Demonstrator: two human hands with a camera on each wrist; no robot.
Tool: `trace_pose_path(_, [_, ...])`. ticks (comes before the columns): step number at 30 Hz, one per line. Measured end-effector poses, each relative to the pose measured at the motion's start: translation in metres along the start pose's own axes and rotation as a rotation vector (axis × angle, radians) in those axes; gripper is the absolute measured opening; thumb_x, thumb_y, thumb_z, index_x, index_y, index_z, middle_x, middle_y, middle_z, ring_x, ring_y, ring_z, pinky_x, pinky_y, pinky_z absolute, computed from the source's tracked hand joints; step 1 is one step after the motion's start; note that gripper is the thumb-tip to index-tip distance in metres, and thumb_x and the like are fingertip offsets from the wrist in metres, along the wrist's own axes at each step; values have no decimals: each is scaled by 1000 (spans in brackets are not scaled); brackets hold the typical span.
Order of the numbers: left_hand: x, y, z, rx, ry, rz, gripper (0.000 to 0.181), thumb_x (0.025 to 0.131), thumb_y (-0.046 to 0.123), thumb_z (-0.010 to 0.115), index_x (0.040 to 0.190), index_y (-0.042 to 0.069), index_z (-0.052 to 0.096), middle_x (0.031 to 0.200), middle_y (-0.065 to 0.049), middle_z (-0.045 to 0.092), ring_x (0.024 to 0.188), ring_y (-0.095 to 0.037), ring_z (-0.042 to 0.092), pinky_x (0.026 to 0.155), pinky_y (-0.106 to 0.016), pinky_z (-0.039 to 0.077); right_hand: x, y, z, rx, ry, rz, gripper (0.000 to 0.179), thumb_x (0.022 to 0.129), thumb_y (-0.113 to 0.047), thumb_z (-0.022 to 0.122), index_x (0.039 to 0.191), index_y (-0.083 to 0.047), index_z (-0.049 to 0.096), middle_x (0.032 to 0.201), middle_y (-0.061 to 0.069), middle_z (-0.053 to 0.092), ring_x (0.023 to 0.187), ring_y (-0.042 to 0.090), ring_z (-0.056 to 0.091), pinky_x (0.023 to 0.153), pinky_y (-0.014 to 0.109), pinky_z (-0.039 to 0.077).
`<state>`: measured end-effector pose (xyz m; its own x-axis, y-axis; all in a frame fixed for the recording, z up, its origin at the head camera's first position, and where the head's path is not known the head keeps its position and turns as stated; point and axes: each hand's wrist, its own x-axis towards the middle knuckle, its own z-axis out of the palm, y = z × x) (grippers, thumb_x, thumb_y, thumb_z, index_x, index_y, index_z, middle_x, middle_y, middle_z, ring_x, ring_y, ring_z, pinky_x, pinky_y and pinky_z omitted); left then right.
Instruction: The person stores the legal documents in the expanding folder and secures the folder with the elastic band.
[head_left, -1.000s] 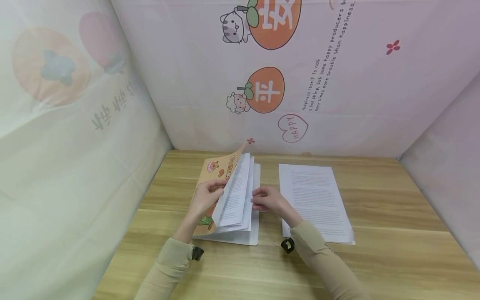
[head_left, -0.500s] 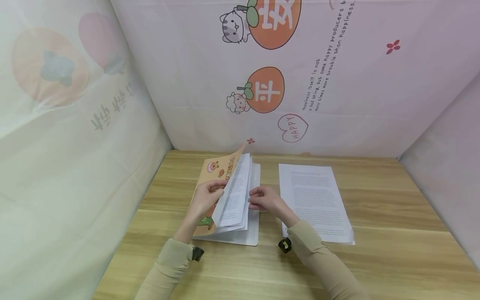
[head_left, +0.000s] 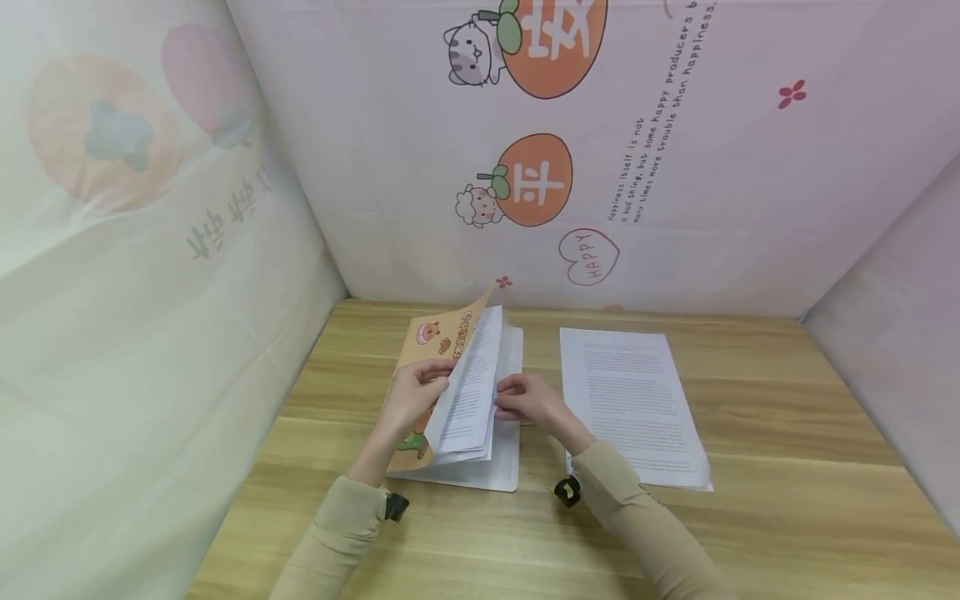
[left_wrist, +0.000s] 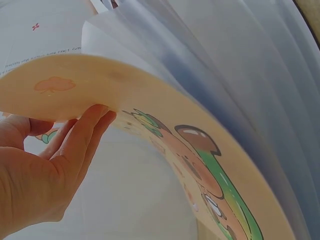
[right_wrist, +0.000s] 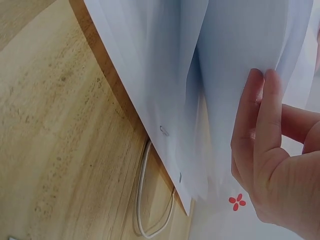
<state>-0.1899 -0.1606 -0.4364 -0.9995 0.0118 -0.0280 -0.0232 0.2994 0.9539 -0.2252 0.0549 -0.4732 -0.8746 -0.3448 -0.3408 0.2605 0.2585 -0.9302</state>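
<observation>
Little force suits left hand (head_left: 411, 393), fingers together, bracing the cover (head_left: 437, 329) toward tabletop's (head_left: 326, 375) left edge, and right hand (head_left: 534, 398), pinching sheets (head_left: 474, 387).

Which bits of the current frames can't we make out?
Body text on the loose printed sheets: head view, too small to read.
Middle of the orange folder cover: head view, behind the left hand.
Number of inner pages the right hand holds: right wrist view, layers overlap.
Ends of the white loop: right wrist view, hidden by the folder's back cover.
</observation>
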Motion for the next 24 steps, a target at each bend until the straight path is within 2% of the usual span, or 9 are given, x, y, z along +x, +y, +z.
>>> trace_pose_path(4, [0, 1, 1, 3, 6, 5, 37, 85, 2, 56, 119, 4, 70, 117, -15, 73, 103, -21, 69, 82, -22, 53, 0, -1, 0, -11, 3, 2, 32, 94, -1, 59, 124, 11, 54, 102, 14, 64, 74, 8, 67, 75, 25, 60])
trace_pose_path(16, [-1, 2, 1, 25, 15, -2, 37, 85, 4, 56, 119, 5, 70, 117, -14, 73, 107, -22, 69, 86, -26, 53, -2, 0, -1, 11, 20, 10, 32, 92, -3, 63, 121, 10, 57, 99, 13, 67, 73, 9, 66, 73, 25, 60])
trace_pose_path(24, [-1, 1, 2, 23, 24, -9, 37, 85, 4, 56, 119, 6, 70, 117, -13, 73, 106, -22, 69, 87, -28, 54, -11, 5, -12, 16, -10, -24, 34, 93, -6, 62, 121, 12, 55, 101, 16, 68, 77, 9, 68, 75, 23, 59])
